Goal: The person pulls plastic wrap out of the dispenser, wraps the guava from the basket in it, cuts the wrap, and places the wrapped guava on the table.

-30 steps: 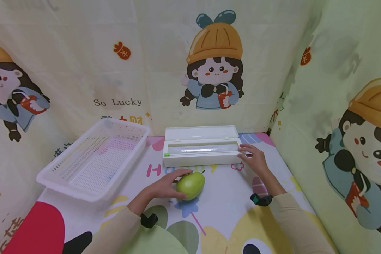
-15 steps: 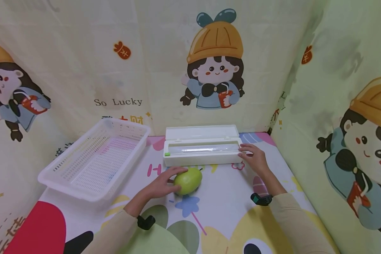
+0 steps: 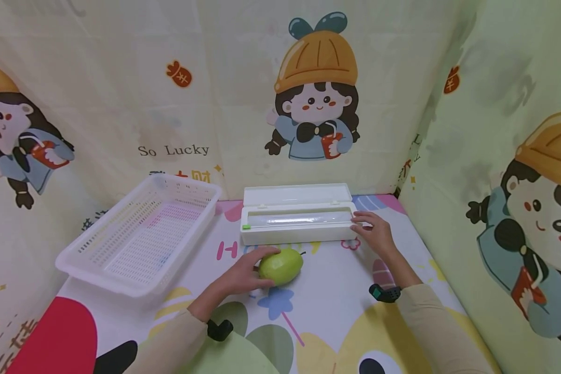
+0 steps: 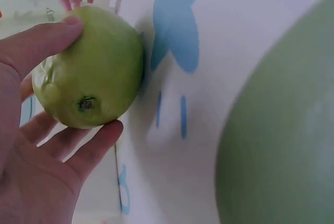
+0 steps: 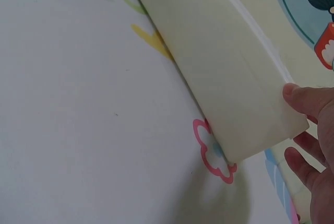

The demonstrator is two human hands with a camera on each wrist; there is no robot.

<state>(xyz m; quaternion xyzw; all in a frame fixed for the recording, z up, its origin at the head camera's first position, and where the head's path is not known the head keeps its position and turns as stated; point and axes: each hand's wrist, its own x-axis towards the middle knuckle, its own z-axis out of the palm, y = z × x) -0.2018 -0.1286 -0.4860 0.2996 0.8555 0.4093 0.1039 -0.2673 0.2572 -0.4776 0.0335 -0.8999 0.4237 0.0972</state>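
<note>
My left hand grips a green pear at its left side, just in front of the white box. In the left wrist view, the thumb lies on one side of the pear and the fingers spread under the other; its dark blossom end faces the camera. The white cling film box stands with its lid raised and a roll of clear film inside. At the box's right end is my right hand, thumb on the top front corner and fingers round the end.
A white perforated plastic basket stands to the left of the box. A printed cloth covers the table, and cartoon-patterned sheets rise at the back and sides.
The pear, in my left hand, has moved slightly toward the box, shifting left and then back right. Its stem now points more to the right. My right hand and the box have stayed put.
</note>
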